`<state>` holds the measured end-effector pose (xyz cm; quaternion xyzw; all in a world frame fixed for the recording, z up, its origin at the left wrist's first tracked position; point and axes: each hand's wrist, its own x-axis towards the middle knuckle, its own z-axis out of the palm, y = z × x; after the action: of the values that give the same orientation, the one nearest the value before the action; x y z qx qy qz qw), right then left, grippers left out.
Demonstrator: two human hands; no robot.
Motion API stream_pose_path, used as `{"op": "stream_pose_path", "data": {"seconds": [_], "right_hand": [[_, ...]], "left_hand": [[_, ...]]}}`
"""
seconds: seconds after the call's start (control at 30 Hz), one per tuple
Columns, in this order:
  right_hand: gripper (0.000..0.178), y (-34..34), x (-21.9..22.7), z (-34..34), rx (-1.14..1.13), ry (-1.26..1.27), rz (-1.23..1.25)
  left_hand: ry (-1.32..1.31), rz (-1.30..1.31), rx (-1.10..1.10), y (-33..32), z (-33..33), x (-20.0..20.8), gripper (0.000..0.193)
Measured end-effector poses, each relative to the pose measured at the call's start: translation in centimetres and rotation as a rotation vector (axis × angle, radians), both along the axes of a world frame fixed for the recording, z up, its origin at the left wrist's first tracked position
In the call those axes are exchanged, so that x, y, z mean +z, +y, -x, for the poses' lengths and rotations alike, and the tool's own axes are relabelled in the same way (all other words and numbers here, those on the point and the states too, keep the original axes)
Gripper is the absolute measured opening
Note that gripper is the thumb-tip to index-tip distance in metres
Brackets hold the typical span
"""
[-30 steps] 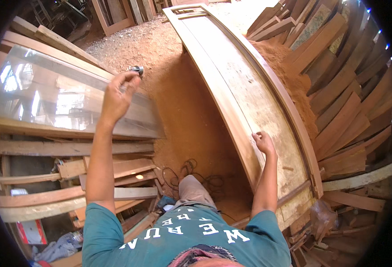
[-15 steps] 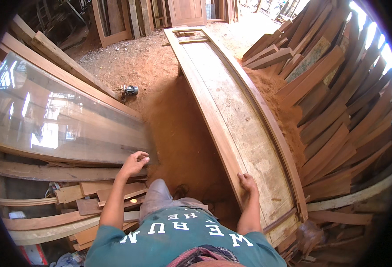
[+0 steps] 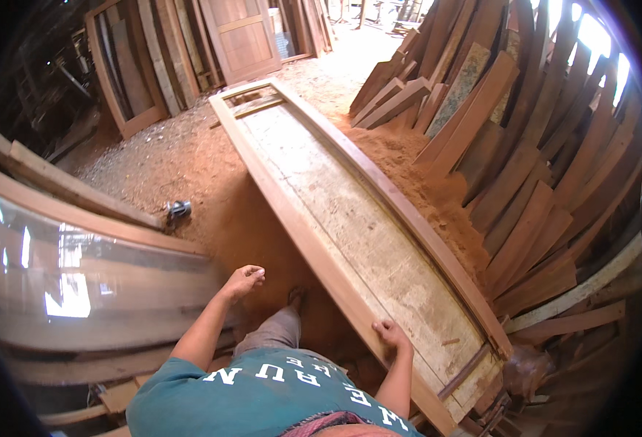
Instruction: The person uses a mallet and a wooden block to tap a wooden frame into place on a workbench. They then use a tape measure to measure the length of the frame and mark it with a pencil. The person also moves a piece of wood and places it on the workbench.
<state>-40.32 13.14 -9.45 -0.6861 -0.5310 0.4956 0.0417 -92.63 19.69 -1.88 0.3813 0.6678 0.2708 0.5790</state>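
A long wooden door frame point(image 3: 317, 266) lies flat in front of me, its rails around a pale, worn board point(image 3: 365, 226). My right hand point(image 3: 392, 335) is closed like a fist over the frame's near end, by the left rail; whether it touches the wood I cannot tell. No object shows in it. My left hand point(image 3: 245, 282) hangs in the air left of the frame, fingers curled in toward the thumb, with nothing visible in them. Across the frame's near end runs a dark crosspiece point(image 3: 466, 371), and a small wood scrap point(image 3: 450, 341) rests on the board.
At left lies a large glass-covered panel point(image 3: 102, 284) with long timbers beside it. A dark power tool point(image 3: 179, 210) sits on the dusty ground. Stacked planks point(image 3: 517, 167) lean along the right above heaped sawdust point(image 3: 415, 182). Doors point(image 3: 241, 40) stand at the back.
My view has turned and moved forward, and a foot now shows below my left hand. The left hand has come nearer the frame, its fingers more curled. My right hand stays over the frame.
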Motion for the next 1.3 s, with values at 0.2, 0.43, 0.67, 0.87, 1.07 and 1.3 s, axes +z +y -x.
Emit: {"op": "stream_pose_path", "data": {"seconds": [0.2,0.43,0.67,0.87,1.07,1.3], "right_hand": [[0.063,7.8,3.9,-0.7,0.137,-0.206,0.169],[0.041,30.8,4.4,-2.4,-0.279,-0.312,-0.468],[0.048,46.2,1.3,-2.2,-0.25,-0.595,-0.409],[0.073,50.2,-1.6,-3.2,-0.255,-0.343,-0.139],[0.078,50.3,0.1,-2.7,-0.247,-0.386,-0.111],[0.073,49.2,8.2,-2.3,-0.307,-0.534,-0.21]], "left_hand": [[-0.215,0.192,0.43,13.6,0.0,-4.2,0.074],[-0.328,0.27,0.578,26.1,-0.7,-8.5,0.091],[-0.276,0.224,0.624,29.6,1.1,-11.2,0.089],[-0.281,0.119,0.72,31.7,0.4,-12.8,0.099],[-0.419,0.128,0.859,33.7,-1.0,-12.3,0.092],[-0.515,0.061,0.819,33.7,-3.1,-10.7,0.079]]}}
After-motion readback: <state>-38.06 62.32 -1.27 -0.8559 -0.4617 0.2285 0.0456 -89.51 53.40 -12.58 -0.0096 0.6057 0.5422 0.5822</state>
